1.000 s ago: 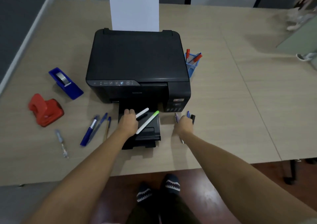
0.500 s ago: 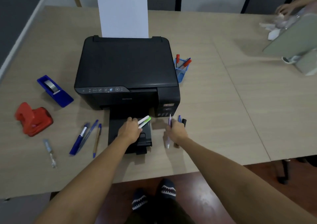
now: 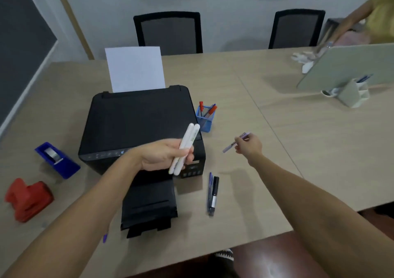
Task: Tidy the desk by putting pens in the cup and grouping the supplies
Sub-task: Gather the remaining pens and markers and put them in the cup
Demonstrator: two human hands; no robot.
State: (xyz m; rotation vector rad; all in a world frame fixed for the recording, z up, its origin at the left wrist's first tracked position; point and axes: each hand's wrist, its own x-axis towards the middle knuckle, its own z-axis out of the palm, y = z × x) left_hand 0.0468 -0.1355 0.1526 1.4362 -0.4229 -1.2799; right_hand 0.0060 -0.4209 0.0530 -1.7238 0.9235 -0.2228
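Cup (image 3: 205, 119) holding red pens, left hand (image 3: 162, 157) gripping two white pens (image 3: 184, 149), right hand (image 3: 248, 145) pinching purple pen (image 3: 235, 142)

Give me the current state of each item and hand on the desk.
left hand: holding two white markers
right hand: holding a lilac pen
blue pen cup: upright, holds pens
blue pen and black marker: lying loose
printer: paper loaded, tray out

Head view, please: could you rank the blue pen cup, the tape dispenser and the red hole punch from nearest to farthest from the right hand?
1. Blue pen cup, just left of the right hand, beside the printer.
2. Tape dispenser, across the printer, far left.
3. Red hole punch, at the left edge, farthest.
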